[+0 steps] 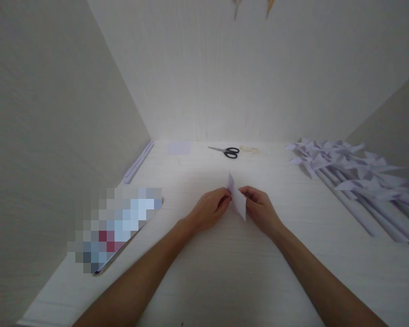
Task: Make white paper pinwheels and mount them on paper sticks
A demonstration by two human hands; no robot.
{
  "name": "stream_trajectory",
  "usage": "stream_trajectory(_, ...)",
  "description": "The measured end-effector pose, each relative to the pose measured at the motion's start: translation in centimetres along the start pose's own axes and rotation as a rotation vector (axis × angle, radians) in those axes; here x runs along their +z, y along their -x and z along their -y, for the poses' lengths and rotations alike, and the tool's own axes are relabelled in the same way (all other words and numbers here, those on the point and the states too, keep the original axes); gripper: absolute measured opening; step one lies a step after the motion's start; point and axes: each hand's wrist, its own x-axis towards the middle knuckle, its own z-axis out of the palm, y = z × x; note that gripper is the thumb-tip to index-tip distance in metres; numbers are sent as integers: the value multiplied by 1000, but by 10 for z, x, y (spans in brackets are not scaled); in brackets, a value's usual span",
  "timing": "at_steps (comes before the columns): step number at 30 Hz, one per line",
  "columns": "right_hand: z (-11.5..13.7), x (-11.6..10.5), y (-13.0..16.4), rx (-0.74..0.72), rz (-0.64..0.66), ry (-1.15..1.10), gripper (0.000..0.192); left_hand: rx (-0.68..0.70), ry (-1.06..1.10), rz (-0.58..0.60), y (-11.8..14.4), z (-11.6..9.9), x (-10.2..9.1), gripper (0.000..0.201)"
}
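A small pale sheet of paper (238, 204) is held upright above the table, turned nearly edge-on to me and slightly bent. My left hand (209, 210) is closed, its fingertips pinched together against the sheet's left side. On the other side, my right hand (260, 206) grips the sheet with curled fingers, and the paper hides part of the fingertips. Behind the hands lie scissors (231, 152) with black handles, blades pointing left. A flat lilac paper square (179, 147) rests farther back to the left.
Several paper pinwheels on rolled paper sticks (354, 181) are piled at the right. Rolled paper sticks (139, 162) lie along the left wall. A blurred-out flat device (129, 227) sits at left. Small tan bits (249, 149) lie beside the scissors. Walls enclose the white table (204, 281).
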Motion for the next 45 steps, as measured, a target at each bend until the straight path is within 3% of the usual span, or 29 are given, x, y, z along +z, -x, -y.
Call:
stream_trajectory(13, -2, 0, 1, 21, -30, -68, 17, -3, -162, 36, 0, 4, 3, 23)
stream_trajectory(27, 7, 2, 3, -71, -59, 182, 11, 29, -349, 25, 3, 5, 5, 29)
stream_trajectory(33, 10, 4, 8, -159, -92, 257, 10, 60, -175, -30, 4, 2, 2, 25)
stream_trajectory(40, 14, 5, 14, -308, -165, 448, 15, 85, -47, 15, 4, -1, 2, 24)
stream_trajectory(45, 13, 7, 15, -301, -192, 482, 17, 59, 57, 30, 3, -2, 3, 25)
